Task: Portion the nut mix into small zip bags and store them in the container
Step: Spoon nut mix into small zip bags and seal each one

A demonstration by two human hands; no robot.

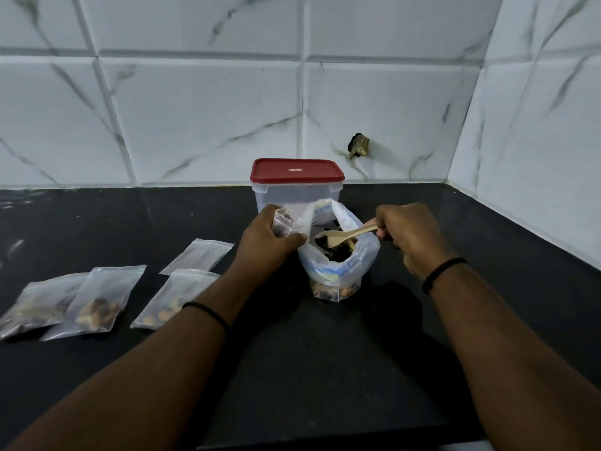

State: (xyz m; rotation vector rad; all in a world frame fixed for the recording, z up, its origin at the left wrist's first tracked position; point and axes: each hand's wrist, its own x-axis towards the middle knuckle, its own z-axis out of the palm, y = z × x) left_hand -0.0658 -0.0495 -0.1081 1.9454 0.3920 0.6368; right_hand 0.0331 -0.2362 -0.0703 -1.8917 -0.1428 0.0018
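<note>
A large clear bag of nut mix (341,265) stands open on the black counter, right in front of the clear container with a red lid (296,182). My left hand (266,245) grips a small open zip bag (283,222) beside the big bag's rim. My right hand (409,236) holds a wooden spoon (344,235), its bowl over the nuts inside the big bag. Three small filled zip bags lie at the left (97,301), (35,304), (169,301).
An empty small zip bag (198,255) lies flat left of my left hand. The counter's front edge (325,445) runs near the bottom. Tiled walls close the back and the right side. A dark fitting (358,146) sticks out of the back wall.
</note>
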